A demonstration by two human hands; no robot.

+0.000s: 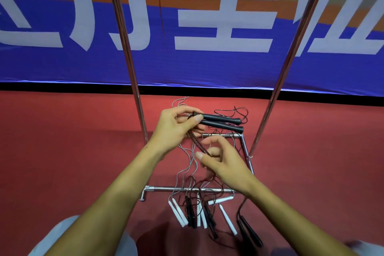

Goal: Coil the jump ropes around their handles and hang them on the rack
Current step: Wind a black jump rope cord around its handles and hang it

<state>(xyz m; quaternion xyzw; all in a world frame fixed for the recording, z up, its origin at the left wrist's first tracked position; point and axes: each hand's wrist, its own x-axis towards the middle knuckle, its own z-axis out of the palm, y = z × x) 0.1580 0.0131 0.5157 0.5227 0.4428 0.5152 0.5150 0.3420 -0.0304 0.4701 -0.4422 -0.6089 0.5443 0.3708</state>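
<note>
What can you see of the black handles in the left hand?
The black handles are a pair: slim, matte, plastic-looking, flared at the right ends. They lie side by side, nearly level, tilted slightly down to the right, held above the red floor. The left hand pinches their left ends. A thin dark cord runs from that end down to the right hand.
</note>
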